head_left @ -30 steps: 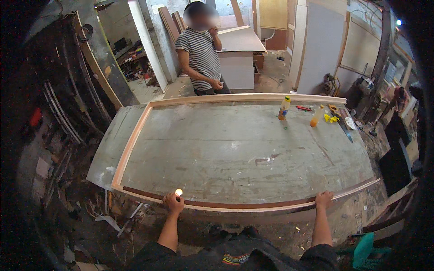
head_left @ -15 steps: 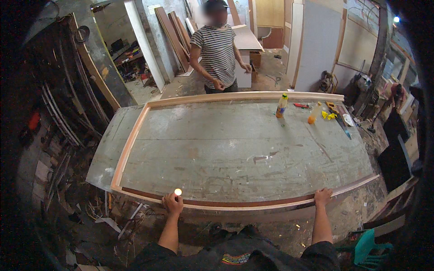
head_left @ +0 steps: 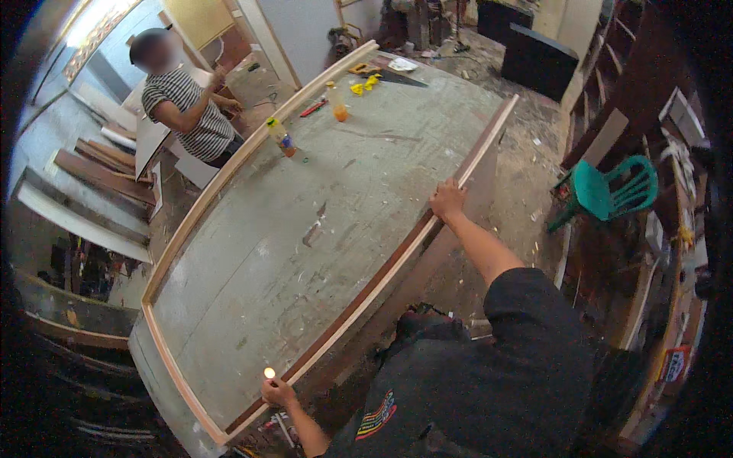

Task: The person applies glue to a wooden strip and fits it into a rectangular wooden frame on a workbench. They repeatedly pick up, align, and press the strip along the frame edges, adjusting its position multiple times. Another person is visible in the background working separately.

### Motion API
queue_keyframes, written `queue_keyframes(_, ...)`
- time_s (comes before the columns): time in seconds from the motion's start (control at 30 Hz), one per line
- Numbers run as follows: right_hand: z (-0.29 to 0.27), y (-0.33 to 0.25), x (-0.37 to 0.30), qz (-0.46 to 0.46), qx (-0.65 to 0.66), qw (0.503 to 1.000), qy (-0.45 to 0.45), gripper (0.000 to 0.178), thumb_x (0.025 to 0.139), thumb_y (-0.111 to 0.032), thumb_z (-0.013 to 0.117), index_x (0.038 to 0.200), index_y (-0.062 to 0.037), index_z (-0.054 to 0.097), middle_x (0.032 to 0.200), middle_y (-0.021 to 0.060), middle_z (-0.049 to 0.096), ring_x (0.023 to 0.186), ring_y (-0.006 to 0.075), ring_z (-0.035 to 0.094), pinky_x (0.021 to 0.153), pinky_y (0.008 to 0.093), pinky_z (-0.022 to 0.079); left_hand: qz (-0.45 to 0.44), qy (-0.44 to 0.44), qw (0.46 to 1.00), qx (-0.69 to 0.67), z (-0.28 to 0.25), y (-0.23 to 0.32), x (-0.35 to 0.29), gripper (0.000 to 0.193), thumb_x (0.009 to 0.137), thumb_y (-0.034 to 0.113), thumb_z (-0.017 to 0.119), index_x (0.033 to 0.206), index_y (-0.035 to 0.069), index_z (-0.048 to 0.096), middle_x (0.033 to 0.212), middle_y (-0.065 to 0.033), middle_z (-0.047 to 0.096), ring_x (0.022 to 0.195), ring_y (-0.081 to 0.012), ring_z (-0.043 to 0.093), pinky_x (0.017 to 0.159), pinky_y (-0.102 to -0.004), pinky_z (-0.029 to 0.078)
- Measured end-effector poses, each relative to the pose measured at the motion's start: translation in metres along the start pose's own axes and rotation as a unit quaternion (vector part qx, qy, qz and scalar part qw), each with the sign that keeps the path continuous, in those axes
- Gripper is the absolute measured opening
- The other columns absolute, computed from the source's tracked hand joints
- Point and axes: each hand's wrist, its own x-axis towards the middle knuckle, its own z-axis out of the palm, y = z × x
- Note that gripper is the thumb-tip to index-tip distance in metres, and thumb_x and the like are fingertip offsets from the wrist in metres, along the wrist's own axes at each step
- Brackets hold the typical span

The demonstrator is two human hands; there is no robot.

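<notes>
A three-sided frame of pale wooden strips rests along the edges of a large grey-green worktable [head_left: 252, 252]. My right hand [head_left: 448, 200] is closed over the near wooden strip [head_left: 366, 309], toward its far right end. Lower left, my left hand [head_left: 277, 391] is curled at the same strip, near the corner with the end strip [head_left: 172, 362]. A small, bright round spot [head_left: 269, 373] shows at its fingertips; I cannot make out what it is. The long far strip [head_left: 221, 164] runs along the opposite edge.
On the table are two bottles [head_left: 281, 137] [head_left: 336, 103], a red tool [head_left: 313, 108], a handsaw [head_left: 389, 75] and a yellow crumpled thing [head_left: 365, 84]. Across it stands a person in a striped shirt [head_left: 187, 118]. A green plastic chair [head_left: 607, 191] stands at right.
My view has swung to the right, so the table now slants across it. Both hands stay on the near strip. The other person's hand has risen toward the chest.
</notes>
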Motion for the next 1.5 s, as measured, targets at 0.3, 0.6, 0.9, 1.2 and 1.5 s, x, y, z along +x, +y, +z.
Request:
queue_keyframes(0.3,0.009,-0.006,0.001,0.025,0.003,0.999,-0.022,0.038,0.082,-0.034,0.063,0.105,-0.0061,0.072,0.123,0.0164,0.059,0.124,0.034,0.054,0.103,0.0625,0.038,0.162,-0.097,0.975,-0.113,0.017,0.191,0.0,0.033,0.085,0.022,0.074,0.108,0.001,0.067,0.109,-0.0199,0.067,0.106,-0.0402,0.06,0.097,-0.0502,0.045)
queue_keyframes(0.6,-0.007,0.029,-0.003,-0.052,0.129,0.988,-0.064,0.047,0.092,-0.041,0.06,0.119,-0.0025,0.065,0.13,0.018,0.057,0.128,0.0321,0.052,0.108,0.0644,0.033,0.431,-0.249,0.856,-0.138,0.108,0.535,-0.118,0.069,0.086,0.051,0.076,0.131,0.001,0.058,0.126,-0.02,0.063,0.119,-0.0408,0.059,0.102,-0.0501,0.047)
queue_keyframes(0.9,0.005,0.239,-0.143,0.01,0.222,0.963,-0.155,0.057,0.09,-0.037,0.067,0.136,-0.005,0.057,0.146,0.0217,0.052,0.133,0.0399,0.051,0.112,0.0517,0.04,0.379,-0.282,0.88,-0.04,0.125,0.542,-0.132,0.054,0.093,0.047,0.07,0.127,0.007,0.062,0.113,-0.0152,0.067,0.107,-0.0378,0.064,0.091,-0.0484,0.052)
queue_keyframes(1.2,0.018,0.527,-0.36,0.549,0.036,0.752,-0.364,0.047,0.087,-0.037,0.065,0.117,-0.0013,0.073,0.12,0.0214,0.072,0.115,0.0412,0.067,0.094,0.0509,0.054,0.415,-0.289,0.862,-0.032,0.142,0.631,-0.129,0.079,0.086,0.057,0.073,0.136,-0.002,0.055,0.129,-0.0255,0.06,0.12,-0.045,0.057,0.101,-0.0546,0.045)
queue_keyframes(1.5,0.088,0.562,-0.161,0.515,0.166,0.764,-0.352,0.048,0.091,-0.036,0.069,0.126,-0.0035,0.07,0.12,0.018,0.072,0.108,0.0302,0.068,0.092,0.0427,0.055,0.498,-0.363,0.752,-0.232,0.275,0.994,-0.208,0.092,0.084,0.053,0.077,0.154,0.005,0.04,0.157,-0.0251,0.04,0.142,-0.0444,0.041,0.116,-0.0574,0.033)
